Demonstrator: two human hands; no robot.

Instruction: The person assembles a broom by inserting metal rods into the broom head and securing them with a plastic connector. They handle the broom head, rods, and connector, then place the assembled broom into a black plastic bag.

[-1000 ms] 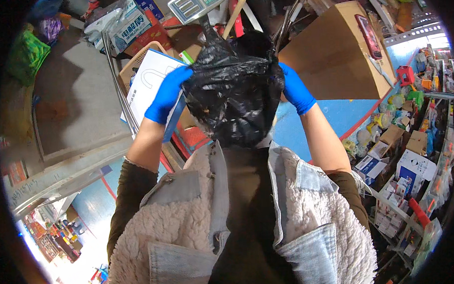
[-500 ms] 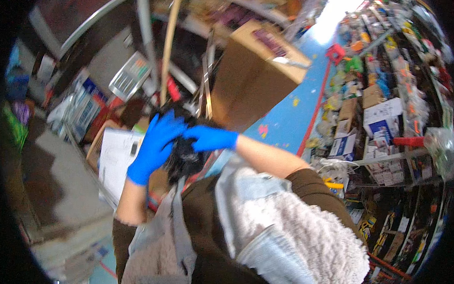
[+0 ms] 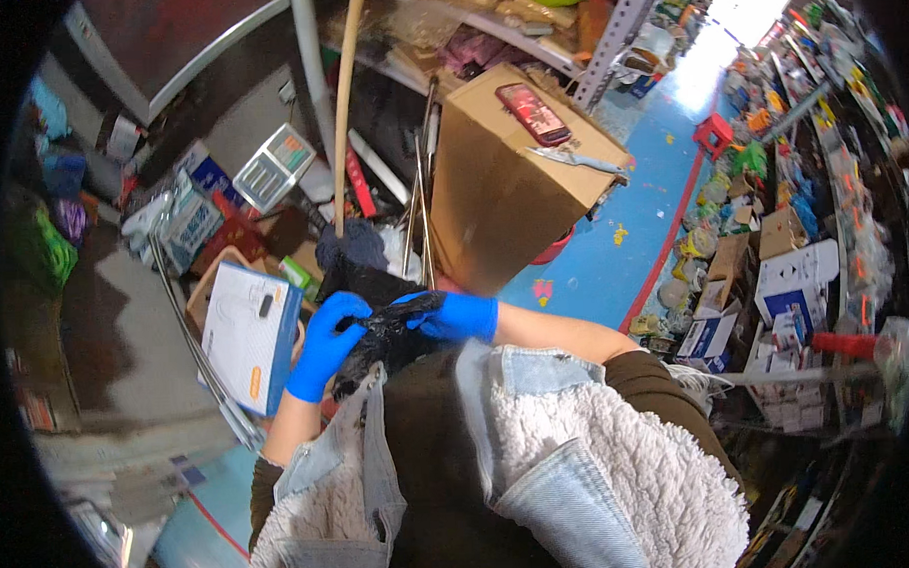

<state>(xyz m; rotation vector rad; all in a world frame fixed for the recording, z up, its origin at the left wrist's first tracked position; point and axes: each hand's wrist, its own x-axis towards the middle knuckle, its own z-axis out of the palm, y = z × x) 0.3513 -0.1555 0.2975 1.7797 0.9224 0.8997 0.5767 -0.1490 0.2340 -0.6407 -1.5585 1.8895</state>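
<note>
Gripping black plastic bag point(image 3: 381, 329) with both hands, bag bunched up close in front of the person's chest, near middle of scene. Left hand point(image 3: 326, 339), blue glove, on bag's left side: fingers curled, thumb and fingertips clamped on the plastic. Right hand point(image 3: 458, 317), same blue glove, comes in from the right, fingers pinched together on the bag's upper right edge. Hands near each other, crumpled plastic between them. Bag's lower part partly hidden by the vest point(image 3: 610, 449), denim with pale fleece lining; contents can't be told.

Just left of left hand: white box with blue side point(image 3: 246, 336), lying tilted over a tan basket point(image 3: 196, 285). Thin metal rods run along the box's left side. Farther off, left: digital scale point(image 3: 273, 168), tilted, silver and white. Wooden stick point(image 3: 347, 117) stands far of the bag, its lower end near dark bunched material. Red strip point(image 3: 359, 183) just right of the stick.

Right and far: big cardboard box point(image 3: 491, 183), brown. On its top, red-framed phone point(image 3: 534, 114), and knife point(image 3: 577, 160) near it, blade toward the left. Blue floor point(image 3: 662, 207) with red line beyond. Right side: long shelf rows point(image 3: 773, 233) packed with mixed small goods and cartons. Red stool point(image 3: 713, 133) far right, near the shelves.
</note>
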